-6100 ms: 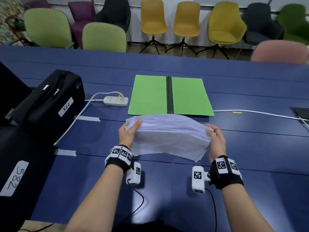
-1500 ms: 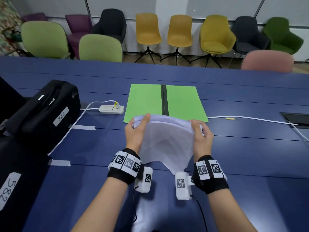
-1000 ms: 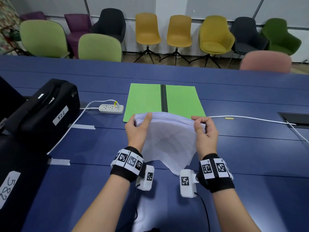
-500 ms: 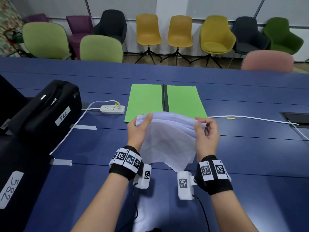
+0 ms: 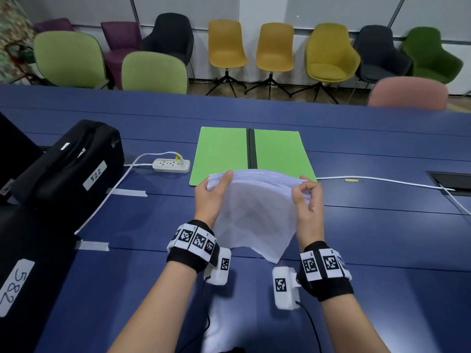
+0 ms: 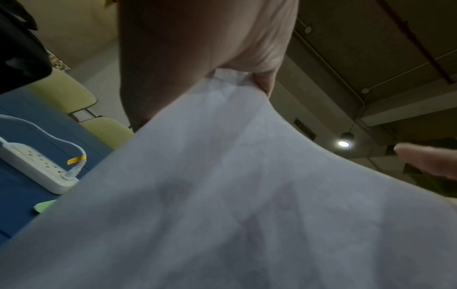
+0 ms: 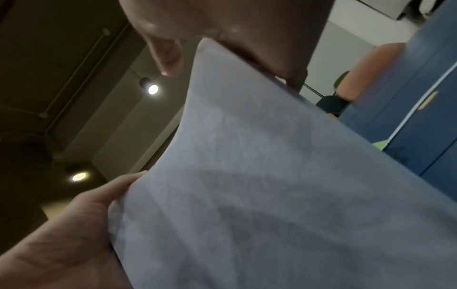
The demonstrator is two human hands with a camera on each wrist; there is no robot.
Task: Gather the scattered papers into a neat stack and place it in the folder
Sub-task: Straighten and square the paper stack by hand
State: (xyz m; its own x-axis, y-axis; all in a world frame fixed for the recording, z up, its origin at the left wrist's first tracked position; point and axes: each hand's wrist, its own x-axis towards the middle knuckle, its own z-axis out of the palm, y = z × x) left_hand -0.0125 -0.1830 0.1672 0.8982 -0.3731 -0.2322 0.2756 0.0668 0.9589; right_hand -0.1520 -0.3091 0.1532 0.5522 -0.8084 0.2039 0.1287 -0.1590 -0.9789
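A stack of white papers stands on edge above the blue table, bowed at the top, just in front of the open green folder. My left hand grips the stack's upper left corner, thumb on the near face. My right hand holds the upper right corner with curled fingers. The papers fill the left wrist view, and the same papers fill the right wrist view, where the left hand shows at the far edge. The folder lies flat with a dark spine.
A white power strip and its cable lie left of the folder. A black case labelled 522 sits at the left. A white cable runs right toward a table hatch. Chairs line the far side.
Since six seconds ago the stack has been turned from lying flat to standing on edge. Over the last second the hands shifted slightly, the right fingers curling over the top corner.
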